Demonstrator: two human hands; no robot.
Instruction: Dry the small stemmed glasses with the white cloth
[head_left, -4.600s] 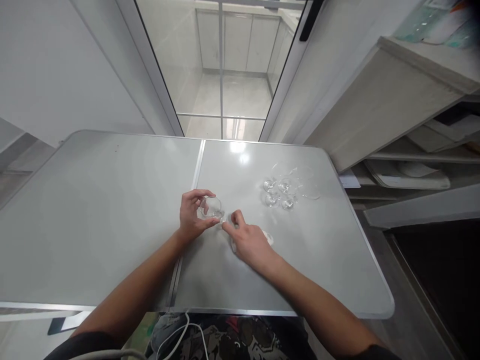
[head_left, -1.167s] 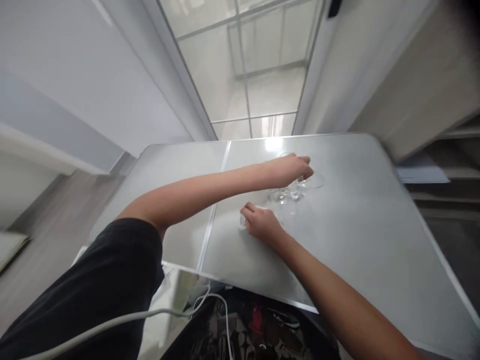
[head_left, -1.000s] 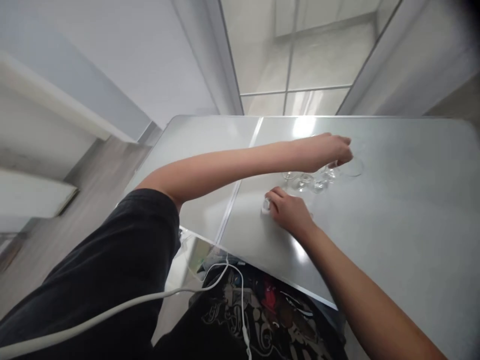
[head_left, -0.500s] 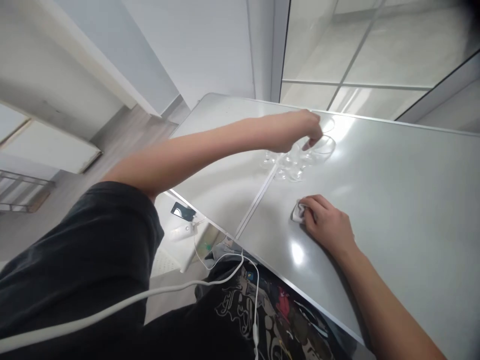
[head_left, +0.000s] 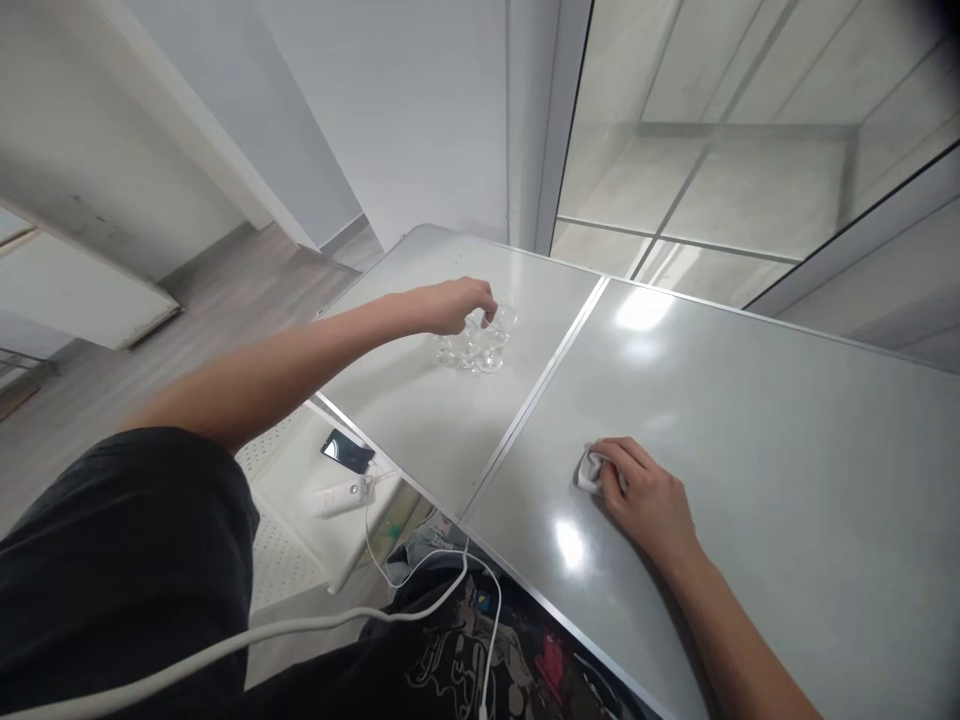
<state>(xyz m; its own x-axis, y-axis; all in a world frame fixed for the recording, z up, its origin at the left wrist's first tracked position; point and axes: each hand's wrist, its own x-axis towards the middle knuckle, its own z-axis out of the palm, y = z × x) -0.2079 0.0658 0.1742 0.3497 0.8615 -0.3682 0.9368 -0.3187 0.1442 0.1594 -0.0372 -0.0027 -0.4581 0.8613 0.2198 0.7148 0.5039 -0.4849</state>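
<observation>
My left hand [head_left: 459,306] is closed on a clear, see-through dish [head_left: 480,356] with a scalloped, flower-like outline, gripping it from above near its far side. The dish is at the table's left section; whether it rests on the surface or is just above it I cannot tell. Folded white cloth or tissue [head_left: 589,472] is bunched under the fingers of my right hand [head_left: 646,500], pressed on the grey table top [head_left: 750,450]. Part of the cloth is hidden by the fingers.
A metal seam [head_left: 536,395] divides the table. Below its left edge, a phone [head_left: 347,451] and a white device [head_left: 341,497] lie on a white stool-like surface [head_left: 289,500]. A white cable [head_left: 300,628] crosses my lap. Beyond the table stands a glass panel [head_left: 720,170].
My left hand has carried the clear dish leftward, off the seam and onto the left section. My right hand stays on the cloth at nearly the same table spot; the view has shifted somewhat.
</observation>
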